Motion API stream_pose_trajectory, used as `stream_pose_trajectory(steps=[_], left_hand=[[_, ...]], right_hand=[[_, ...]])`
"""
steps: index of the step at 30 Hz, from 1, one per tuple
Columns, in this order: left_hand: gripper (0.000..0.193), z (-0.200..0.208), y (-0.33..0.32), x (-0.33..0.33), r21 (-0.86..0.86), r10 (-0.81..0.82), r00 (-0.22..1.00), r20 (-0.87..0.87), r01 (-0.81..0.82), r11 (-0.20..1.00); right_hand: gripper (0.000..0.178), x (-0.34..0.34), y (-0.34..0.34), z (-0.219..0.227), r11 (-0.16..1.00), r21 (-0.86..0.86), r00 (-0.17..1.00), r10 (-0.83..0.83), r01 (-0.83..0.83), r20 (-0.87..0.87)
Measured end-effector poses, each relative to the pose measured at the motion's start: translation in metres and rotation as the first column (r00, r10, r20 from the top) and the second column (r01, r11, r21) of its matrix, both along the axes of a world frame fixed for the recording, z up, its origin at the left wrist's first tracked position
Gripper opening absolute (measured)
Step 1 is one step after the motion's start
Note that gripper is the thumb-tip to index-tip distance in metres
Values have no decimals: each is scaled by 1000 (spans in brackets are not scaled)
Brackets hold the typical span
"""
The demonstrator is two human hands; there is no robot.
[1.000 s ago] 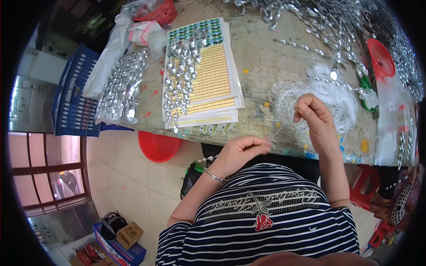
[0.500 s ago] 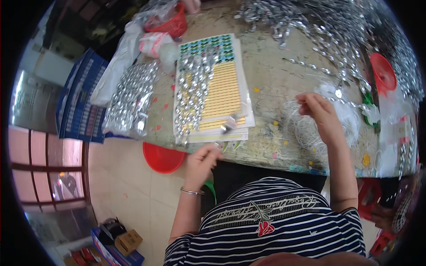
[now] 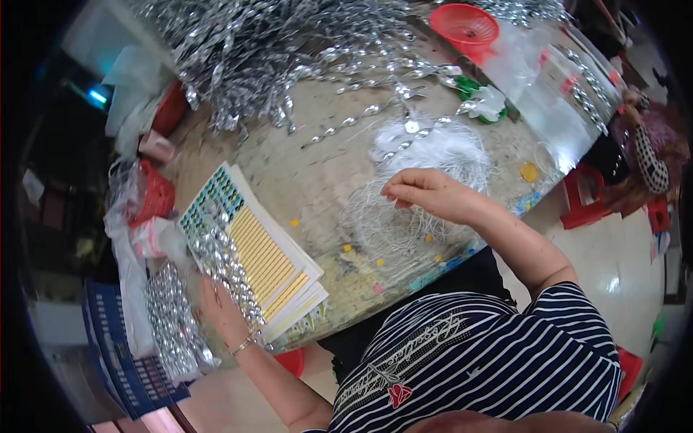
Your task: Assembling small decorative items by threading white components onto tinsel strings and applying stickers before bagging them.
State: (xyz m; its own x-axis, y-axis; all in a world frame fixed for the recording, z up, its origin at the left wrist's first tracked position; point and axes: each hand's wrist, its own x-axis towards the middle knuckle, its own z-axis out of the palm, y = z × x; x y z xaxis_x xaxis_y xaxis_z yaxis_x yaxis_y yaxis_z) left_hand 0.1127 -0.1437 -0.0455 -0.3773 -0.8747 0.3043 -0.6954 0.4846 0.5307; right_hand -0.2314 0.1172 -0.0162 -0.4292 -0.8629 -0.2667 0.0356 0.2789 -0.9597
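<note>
And at the printed sheets (image 3: 271, 249), a step with the silver was under way: the left hand (image 3: 222, 312) was set at their left edge, close against the bundle of silver strands (image 3: 220, 252) spread over them. Were its fingers closed on a strand? That could not be told; they were blurred. Over to the right of the sheets, the right hand (image 3: 433, 195) was poised above the tangle of white thread (image 3: 433, 155), thumb and fingertips drawn together in a pinch; whether a thread was caught there could not be made out. For the next move, a clean grip on a single strand, free of its neighbours, was judged to be called for on the left, with the right pinch kept steady.

Now the count! Two bare hands, one bundle on the sheets, one silver packet (image 3: 173, 317) just left of them, one great silver heap (image 3: 238, 43) beyond them. One thread tangle was counted. One red basket (image 3: 153, 195) was seen to their left, one red strainer (image 3: 462, 32) far off beyond their right. Single strands and sheets could not be numbered.
</note>
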Motion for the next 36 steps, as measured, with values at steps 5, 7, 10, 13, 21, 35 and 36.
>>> stream_pose_trajectory(steps=[5,7,10,13,21,35,36], left_hand=[[38,-7,20,-13,6,5,997,-73,-4,1000],[36,-12,23,-16,-34,-4,997,-77,2,999],[33,-3,47,-27,-44,22,981,-191,-31,999],[33,-2,66,-28,-75,27,974,-225,-45,996],[25,3,112,-58,41,-100,970,-224,111,993],[47,34,170,-111,-186,-382,825,-417,334,924],[50,38,171,-115,-333,-469,841,-271,375,865]], right_hand=[[30,-69,11,-6,987,20,932,-144,160,-331],[28,-98,6,-14,972,-29,777,-204,232,-595],[31,-142,-19,-42,963,-58,447,-175,264,-877],[36,-144,-44,-50,905,78,350,-82,418,-933],[26,-176,-46,-61,871,-167,556,-432,463,-711],[22,0,35,33,933,-325,777,-91,-152,-623],[21,15,40,43,935,-243,804,68,-259,-591]])
